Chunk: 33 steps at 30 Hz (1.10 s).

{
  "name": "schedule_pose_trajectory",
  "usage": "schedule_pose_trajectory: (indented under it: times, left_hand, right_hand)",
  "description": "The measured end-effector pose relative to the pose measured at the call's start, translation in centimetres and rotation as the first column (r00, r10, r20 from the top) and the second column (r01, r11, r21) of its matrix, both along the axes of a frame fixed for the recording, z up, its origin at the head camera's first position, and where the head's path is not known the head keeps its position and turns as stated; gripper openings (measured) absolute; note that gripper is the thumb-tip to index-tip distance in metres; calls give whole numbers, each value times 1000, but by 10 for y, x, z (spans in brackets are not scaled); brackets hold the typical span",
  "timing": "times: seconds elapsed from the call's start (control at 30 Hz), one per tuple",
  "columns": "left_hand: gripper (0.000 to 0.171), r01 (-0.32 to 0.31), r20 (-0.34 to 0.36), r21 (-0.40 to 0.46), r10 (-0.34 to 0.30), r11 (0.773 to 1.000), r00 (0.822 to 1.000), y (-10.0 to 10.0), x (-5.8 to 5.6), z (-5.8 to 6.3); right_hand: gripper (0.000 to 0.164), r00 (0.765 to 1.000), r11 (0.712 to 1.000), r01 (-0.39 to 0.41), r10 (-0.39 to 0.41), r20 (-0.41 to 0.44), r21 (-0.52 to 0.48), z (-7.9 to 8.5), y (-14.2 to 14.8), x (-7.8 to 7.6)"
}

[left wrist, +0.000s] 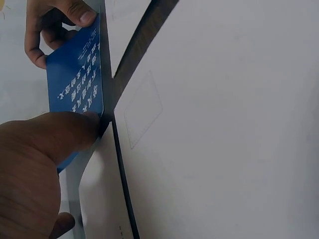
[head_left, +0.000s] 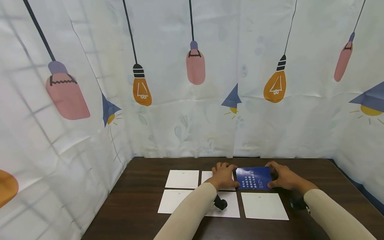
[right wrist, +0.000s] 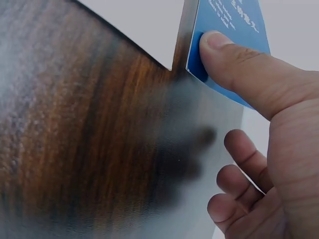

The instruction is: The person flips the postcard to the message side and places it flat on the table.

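A blue card point(head_left: 253, 179) with white printed characters is at the right end of the back row of white cards. My left hand point(head_left: 223, 177) holds it at the left side, the thumb point(left wrist: 79, 124) lying over its near left corner. At the right side my right hand point(head_left: 285, 177) grips the same card, with the thumb point(right wrist: 224, 52) on the printed face near a corner. The other right-hand fingers point(right wrist: 239, 184) are bent and apart from the thumb. Whether the card touches the tabletop cannot be told.
Several white cards lie in two rows on the dark wooden table point(head_left: 135, 200), including a front right card point(head_left: 264, 206) and a back left card point(head_left: 182, 179). My left forearm partly covers the front middle card point(head_left: 231, 203). A patterned curtain point(head_left: 168, 133) hangs behind the table.
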<state>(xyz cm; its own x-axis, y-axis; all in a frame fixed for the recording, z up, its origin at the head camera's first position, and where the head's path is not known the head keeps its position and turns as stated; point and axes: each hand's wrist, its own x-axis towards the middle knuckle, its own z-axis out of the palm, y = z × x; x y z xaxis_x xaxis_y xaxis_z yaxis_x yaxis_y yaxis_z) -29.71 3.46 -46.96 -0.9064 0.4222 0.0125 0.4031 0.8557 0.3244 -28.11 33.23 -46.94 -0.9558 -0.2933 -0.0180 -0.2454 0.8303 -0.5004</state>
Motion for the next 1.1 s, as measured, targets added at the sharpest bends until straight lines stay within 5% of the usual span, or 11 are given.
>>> schedule_pose_trajectory:
  times: [0.4, 0.67, 1.1]
  left_hand:
    - [74, 26, -60, 135, -18, 991, 998, 2, 2, -4]
    - [60, 89, -93, 250, -67, 964, 993, 0, 5, -9]
    - [45, 70, -94, 395, -35, 916, 995, -1, 10, -8]
  right_hand:
    - [69, 1000, 995, 7, -6, 10, -103, -3, 2, 6]
    - [56, 995, 993, -27, 16, -98, -111, -3, 3, 16]
    - [49, 995, 989, 9, -24, -95, -148, -2, 5, 22]
